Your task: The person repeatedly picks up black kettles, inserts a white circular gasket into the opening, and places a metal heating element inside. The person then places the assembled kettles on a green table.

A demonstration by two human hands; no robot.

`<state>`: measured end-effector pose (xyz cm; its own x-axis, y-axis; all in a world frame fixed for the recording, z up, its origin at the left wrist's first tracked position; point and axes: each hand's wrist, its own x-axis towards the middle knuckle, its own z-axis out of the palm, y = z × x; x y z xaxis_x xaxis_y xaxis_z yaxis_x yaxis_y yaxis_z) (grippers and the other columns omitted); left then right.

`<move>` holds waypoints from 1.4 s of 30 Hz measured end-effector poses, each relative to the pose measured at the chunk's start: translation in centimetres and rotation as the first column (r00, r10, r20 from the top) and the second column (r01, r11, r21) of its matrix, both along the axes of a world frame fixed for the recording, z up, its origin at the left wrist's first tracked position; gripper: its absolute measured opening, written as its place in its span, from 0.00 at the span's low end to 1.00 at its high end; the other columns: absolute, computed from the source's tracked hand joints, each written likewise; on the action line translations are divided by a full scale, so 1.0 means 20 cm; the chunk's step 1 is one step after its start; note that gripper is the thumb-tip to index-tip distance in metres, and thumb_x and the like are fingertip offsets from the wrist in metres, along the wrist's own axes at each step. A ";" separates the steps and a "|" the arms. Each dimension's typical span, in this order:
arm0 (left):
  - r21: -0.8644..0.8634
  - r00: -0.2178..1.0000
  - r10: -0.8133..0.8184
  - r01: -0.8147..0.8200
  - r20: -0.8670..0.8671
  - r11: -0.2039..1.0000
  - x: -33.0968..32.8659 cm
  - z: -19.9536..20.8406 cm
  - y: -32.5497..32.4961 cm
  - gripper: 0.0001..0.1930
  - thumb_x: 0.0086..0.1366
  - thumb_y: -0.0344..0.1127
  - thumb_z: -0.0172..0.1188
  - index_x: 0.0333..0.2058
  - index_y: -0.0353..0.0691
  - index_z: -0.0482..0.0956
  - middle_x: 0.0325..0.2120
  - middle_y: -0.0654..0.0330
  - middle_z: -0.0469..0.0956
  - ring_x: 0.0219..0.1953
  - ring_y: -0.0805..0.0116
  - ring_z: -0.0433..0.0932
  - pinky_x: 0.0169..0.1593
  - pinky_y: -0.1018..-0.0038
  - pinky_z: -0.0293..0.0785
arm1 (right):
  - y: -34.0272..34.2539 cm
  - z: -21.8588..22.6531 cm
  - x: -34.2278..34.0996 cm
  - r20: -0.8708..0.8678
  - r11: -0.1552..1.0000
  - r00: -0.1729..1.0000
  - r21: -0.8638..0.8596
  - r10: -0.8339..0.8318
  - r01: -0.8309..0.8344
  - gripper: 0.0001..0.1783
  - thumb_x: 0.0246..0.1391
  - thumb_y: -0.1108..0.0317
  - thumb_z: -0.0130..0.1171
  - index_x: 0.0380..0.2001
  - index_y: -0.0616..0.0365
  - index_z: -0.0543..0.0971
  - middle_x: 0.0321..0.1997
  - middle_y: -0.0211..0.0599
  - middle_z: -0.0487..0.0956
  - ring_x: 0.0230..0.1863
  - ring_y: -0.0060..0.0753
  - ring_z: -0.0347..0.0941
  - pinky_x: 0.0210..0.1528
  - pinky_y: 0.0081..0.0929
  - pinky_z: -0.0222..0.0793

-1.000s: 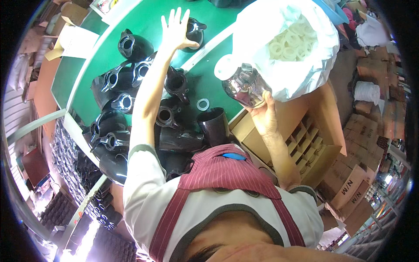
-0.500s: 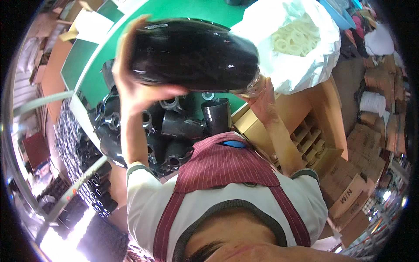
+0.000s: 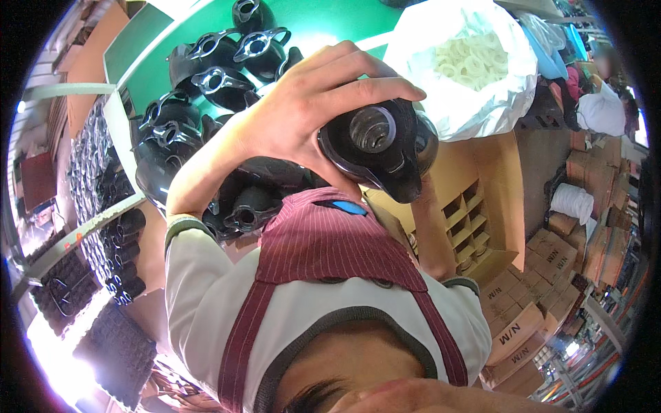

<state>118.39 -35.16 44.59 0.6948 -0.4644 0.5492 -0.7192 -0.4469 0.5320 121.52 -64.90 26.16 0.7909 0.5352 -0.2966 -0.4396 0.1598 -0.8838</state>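
Note:
A glossy black vacuum jug (image 3: 396, 162) stands tilted in front of me, its spouted top turned up and a clear glass neck showing inside the opening. My left hand (image 3: 323, 96) is wrapped over the far side of its top, thumb below and fingers along the rim. My right forearm rises to the jug's underside; the right hand itself is hidden behind the body. Left of my hands, several black jug bodies (image 3: 224, 86) with spouts and looped handles crowd the green tabletop (image 3: 310, 20). One more black jug (image 3: 255, 206) lies close to my apron.
A white plastic bag (image 3: 413, 62) full of pale translucent rings (image 3: 471, 62) sits at the far right. Beside it is an open cardboard box (image 3: 506, 199) with dividers. Stacked cartons (image 3: 523, 327) fill the right, and piled black parts (image 3: 103, 186) stand left beyond the table's rim.
The jug has turned from lying sideways to showing me its open top, and has moved right and nearer. My left hand has shifted from its end to over its top.

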 end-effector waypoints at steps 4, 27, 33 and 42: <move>-0.002 0.996 0.057 -0.057 0.062 0.998 0.00 0.02 0.00 0.54 0.31 0.59 0.80 0.57 0.35 0.73 0.53 0.52 0.76 0.53 0.53 0.76 0.56 0.61 0.71 | 0.03 0.04 0.00 -0.047 0.995 0.997 0.075 -0.055 0.058 0.28 0.62 0.60 0.56 0.63 0.58 0.66 0.64 0.42 0.71 0.66 0.45 0.65 0.70 0.45 0.58; -0.506 0.672 0.375 -0.734 -0.638 0.453 0.56 -0.80 0.46 0.52 0.58 0.53 0.69 0.71 0.36 0.48 0.64 0.45 0.60 0.65 0.55 0.64 0.67 0.61 0.60 | 0.79 0.40 0.64 0.778 0.975 0.622 -0.060 -0.090 0.216 0.17 0.51 0.82 0.63 0.46 0.67 0.78 0.55 0.43 0.75 0.54 0.32 0.74 0.56 0.34 0.76; -0.403 0.672 0.558 -0.739 -0.486 0.540 0.44 -0.82 0.43 0.26 0.68 0.36 0.59 0.62 0.37 0.67 0.59 0.47 0.67 0.57 0.59 0.72 0.60 0.68 0.67 | 1.22 -0.20 1.37 0.931 0.712 0.115 -0.342 0.348 0.614 0.24 0.40 0.70 0.73 0.44 0.60 0.80 0.48 0.41 0.78 0.49 0.43 0.75 0.50 0.34 0.74; -0.192 0.697 0.384 -0.596 -0.606 0.780 -0.09 -0.81 0.25 0.15 0.61 0.26 0.63 0.48 0.35 0.81 0.30 0.59 0.84 0.31 0.73 0.81 0.42 0.75 0.76 | 1.40 -0.64 1.87 0.769 0.279 0.294 -0.515 0.567 0.811 0.16 0.61 0.64 0.51 0.48 0.60 0.78 0.60 0.55 0.69 0.58 0.49 0.71 0.55 0.37 0.74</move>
